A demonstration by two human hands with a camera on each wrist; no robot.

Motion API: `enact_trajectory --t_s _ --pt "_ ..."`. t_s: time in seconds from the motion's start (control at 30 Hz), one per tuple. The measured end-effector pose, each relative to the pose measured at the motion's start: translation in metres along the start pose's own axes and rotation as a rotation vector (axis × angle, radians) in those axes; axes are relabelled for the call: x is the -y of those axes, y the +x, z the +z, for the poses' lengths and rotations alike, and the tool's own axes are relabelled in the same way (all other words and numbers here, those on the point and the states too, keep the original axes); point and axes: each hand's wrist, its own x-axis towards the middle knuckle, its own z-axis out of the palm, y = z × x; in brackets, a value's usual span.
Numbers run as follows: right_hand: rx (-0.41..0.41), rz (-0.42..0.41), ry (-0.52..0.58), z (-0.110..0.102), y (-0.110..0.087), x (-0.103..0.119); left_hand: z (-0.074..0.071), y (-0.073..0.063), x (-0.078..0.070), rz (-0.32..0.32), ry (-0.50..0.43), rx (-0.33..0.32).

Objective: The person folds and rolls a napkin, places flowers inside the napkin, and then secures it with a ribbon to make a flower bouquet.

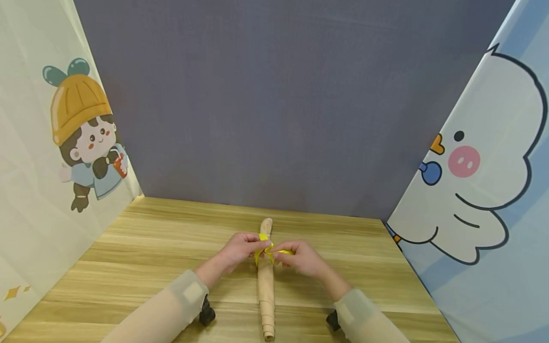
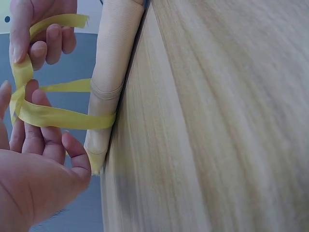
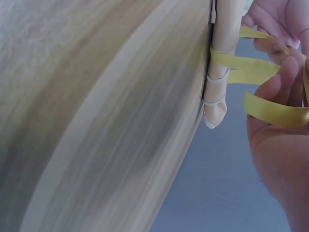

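A long beige roll [image 1: 266, 286], fabric-like with layered edges at its near end, lies on the wooden table pointing away from me. Around its far part passes a yellow ribbon [image 2: 67, 118], its loop standing off the roll toward my hands. My left hand [image 1: 238, 250] pinches the ribbon where its strands cross, at the roll's left side. From the right, my right hand [image 1: 304, 257] grips another length between thumb and fingers, and a loose ribbon end [image 3: 270, 111] sticks out past that hand. Fingers partly hide the crossing, so I cannot tell how the strands are twisted.
The wood-grain table [image 1: 171, 247] runs back to a dark grey panel [image 1: 266, 105]. Pale walls with cartoon prints flank it, a child [image 1: 92, 143] left and a white bird [image 1: 484, 152] right. Black devices [image 1: 207, 312] sit under both cuffs.
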Motion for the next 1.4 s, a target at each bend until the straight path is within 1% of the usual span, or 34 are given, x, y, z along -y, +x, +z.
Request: enact_trajectory --t_s 0.1,0.2,0.27,0.37,0.5,0.57,0.67,0.8,0.93,1.13,1.4 --pt "0.015 -0.007 -0.003 0.002 0.000 -0.001 -0.001 0.000 0.001 0.009 0.001 -0.003" --pt "0.049 -0.034 -0.004 0.001 -0.001 -0.002 -0.001 0.000 0.002 0.017 0.003 -0.010" --pt "0.067 -0.038 -0.004 0.000 -0.003 -0.003 -0.001 0.000 0.002 0.021 0.004 -0.017" --pt "0.046 -0.017 -0.009 -0.003 -0.004 -0.004 -0.002 0.000 0.002 0.019 0.018 -0.039" --pt "-0.043 0.047 0.000 -0.005 -0.001 -0.005 -0.005 0.001 0.004 0.005 0.050 -0.065" --pt "-0.071 0.058 0.013 -0.003 0.002 -0.007 -0.005 0.001 0.004 0.002 0.061 -0.067" --pt "-0.090 0.063 0.040 0.001 0.008 -0.008 -0.006 0.001 0.004 0.003 0.065 -0.063" --pt "-0.095 0.056 0.073 0.006 0.016 -0.009 -0.005 0.002 0.003 0.005 0.058 -0.062" --pt "-0.082 0.051 0.097 0.010 0.020 -0.007 -0.005 0.002 0.003 0.010 0.051 -0.061" --pt "-0.074 0.068 0.132 0.012 0.020 -0.003 -0.005 0.002 0.003 0.006 0.042 -0.044" --pt "-0.060 0.050 0.166 0.010 0.019 -0.005 -0.005 0.002 0.004 0.001 0.071 -0.018"
